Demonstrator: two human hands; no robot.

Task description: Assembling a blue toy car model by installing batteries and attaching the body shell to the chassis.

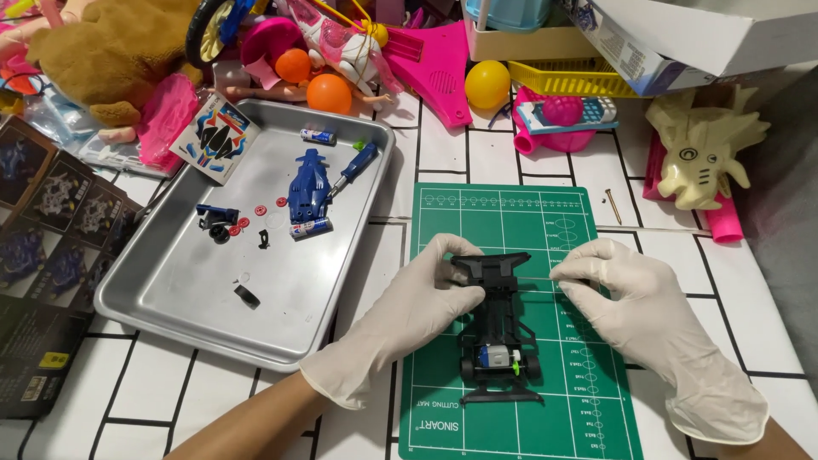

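A black toy car chassis (pixel 499 334) with a small motor and rear wheels lies on the green cutting mat (pixel 562 400). My left hand (pixel 417 311), in a white glove, grips the chassis at its front end. My right hand (pixel 635 315), also gloved, pinches a small dark part at the chassis's right front side; the part is mostly hidden by the fingers.
A metal tray (pixel 170 298) at left holds a blue car body (pixel 307 183), a screwdriver (pixel 354 169), batteries and small parts. Toys, balls and boxes crowd the back of the table. A loose screw (pixel 613 204) lies right of the mat. Dark printed sheets (pixel 43 255) lie far left.
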